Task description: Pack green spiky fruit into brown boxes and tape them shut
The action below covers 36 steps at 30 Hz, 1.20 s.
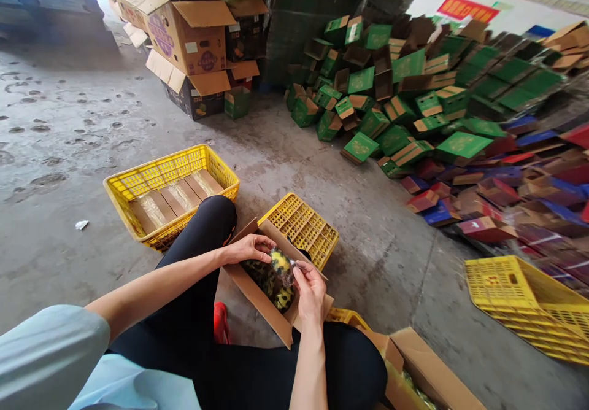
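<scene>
Between my hands is a small yellow item with dark spots in clear plastic wrap (280,263), held just above an open cardboard box (260,307). My left hand (248,249) pinches its left end. The fingers of my right hand (310,287) close on the plastic at its right end. Inside the box lie several similar yellow-and-dark wrapped items (284,298); what exactly they are I cannot make out. An upturned yellow crate (301,223) sits right behind the box, partly hidden by it.
A yellow crate (120,204) with taped brown boxes (179,196) stands front left. Another open carton (426,361) is at lower right, beside my knee. Green boxes (363,146) lie heaped ahead, red and blue ones further right. A yellow crate (501,281) stands at far right.
</scene>
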Each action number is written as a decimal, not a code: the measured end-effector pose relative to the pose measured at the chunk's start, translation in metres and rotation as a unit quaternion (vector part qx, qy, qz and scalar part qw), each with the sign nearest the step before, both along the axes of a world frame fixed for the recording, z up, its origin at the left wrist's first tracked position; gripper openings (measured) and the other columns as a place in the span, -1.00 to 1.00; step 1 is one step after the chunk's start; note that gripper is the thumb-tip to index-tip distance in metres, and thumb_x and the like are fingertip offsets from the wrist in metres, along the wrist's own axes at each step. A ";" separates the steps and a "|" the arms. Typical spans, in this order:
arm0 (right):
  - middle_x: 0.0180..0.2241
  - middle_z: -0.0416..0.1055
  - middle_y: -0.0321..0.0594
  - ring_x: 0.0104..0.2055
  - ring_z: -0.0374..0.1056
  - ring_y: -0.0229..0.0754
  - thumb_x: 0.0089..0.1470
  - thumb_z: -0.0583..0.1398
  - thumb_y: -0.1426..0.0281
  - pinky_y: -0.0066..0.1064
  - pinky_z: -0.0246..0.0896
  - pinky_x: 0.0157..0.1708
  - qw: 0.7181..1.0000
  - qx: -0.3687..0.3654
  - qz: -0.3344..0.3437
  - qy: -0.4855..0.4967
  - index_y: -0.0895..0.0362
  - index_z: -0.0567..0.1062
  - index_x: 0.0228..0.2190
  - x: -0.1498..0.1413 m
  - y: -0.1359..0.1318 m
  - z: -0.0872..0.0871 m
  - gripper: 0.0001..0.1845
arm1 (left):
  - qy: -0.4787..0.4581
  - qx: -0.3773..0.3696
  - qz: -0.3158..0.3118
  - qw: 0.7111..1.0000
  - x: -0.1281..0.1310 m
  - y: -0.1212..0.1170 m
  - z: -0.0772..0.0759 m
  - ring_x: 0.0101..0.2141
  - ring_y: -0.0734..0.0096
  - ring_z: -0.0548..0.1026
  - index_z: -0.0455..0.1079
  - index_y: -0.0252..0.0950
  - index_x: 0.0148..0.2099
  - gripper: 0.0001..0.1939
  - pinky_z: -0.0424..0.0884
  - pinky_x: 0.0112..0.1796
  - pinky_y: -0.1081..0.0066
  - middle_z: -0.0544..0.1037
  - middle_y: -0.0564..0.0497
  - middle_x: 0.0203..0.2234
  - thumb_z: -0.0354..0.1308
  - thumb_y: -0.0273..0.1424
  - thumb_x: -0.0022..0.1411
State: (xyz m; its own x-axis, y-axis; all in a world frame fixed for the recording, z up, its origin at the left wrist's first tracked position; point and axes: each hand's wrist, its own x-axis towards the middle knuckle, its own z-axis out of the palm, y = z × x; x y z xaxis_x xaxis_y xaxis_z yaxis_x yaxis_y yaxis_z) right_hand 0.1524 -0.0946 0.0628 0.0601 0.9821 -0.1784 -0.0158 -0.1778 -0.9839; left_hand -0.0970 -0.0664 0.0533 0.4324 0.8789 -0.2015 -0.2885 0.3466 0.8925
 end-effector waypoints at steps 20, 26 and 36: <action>0.03 0.60 -0.16 0.23 0.40 0.12 0.11 0.29 0.23 -0.06 0.23 0.28 0.987 0.075 0.130 -0.062 0.00 0.67 -0.38 -0.009 -0.005 0.025 -0.84 | -0.069 -0.114 0.035 0.990 -0.004 0.003 0.002 -0.22 0.31 0.64 0.48 -0.29 0.19 -0.29 0.57 -0.11 0.28 0.63 -0.12 -0.13 0.59 -0.20 0.04; 0.15 0.55 -0.15 0.25 0.40 0.10 0.18 0.30 0.12 0.01 0.21 0.33 0.991 0.044 0.107 -0.064 -0.02 0.64 0.01 -0.006 -0.003 0.023 -0.59 | -0.071 -0.085 0.013 0.994 -0.003 -0.001 0.006 -0.28 0.40 0.61 0.45 -0.28 0.22 -0.24 0.48 -0.23 0.45 0.63 -0.07 -0.18 0.61 -0.28 0.01; 0.13 0.58 -0.15 0.11 0.52 0.11 0.01 0.44 0.14 -0.05 0.46 0.12 0.980 0.006 0.167 -0.104 -0.04 0.60 0.12 -0.013 -0.007 0.018 -0.38 | -0.052 -0.086 -0.019 0.995 -0.005 -0.002 0.007 -0.22 0.34 0.62 0.56 -0.29 0.07 -0.48 0.50 -0.17 0.41 0.63 -0.11 -0.13 0.53 -0.29 0.07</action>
State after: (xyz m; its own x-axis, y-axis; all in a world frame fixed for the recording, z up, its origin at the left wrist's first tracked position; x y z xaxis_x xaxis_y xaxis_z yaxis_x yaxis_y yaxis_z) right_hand 0.1389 -0.1011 0.0810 -0.2313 0.9551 -0.1851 0.2431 -0.1274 -0.9616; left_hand -0.1019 -0.0682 0.0601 0.4907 0.8179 -0.3004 -0.3598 0.5042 0.7851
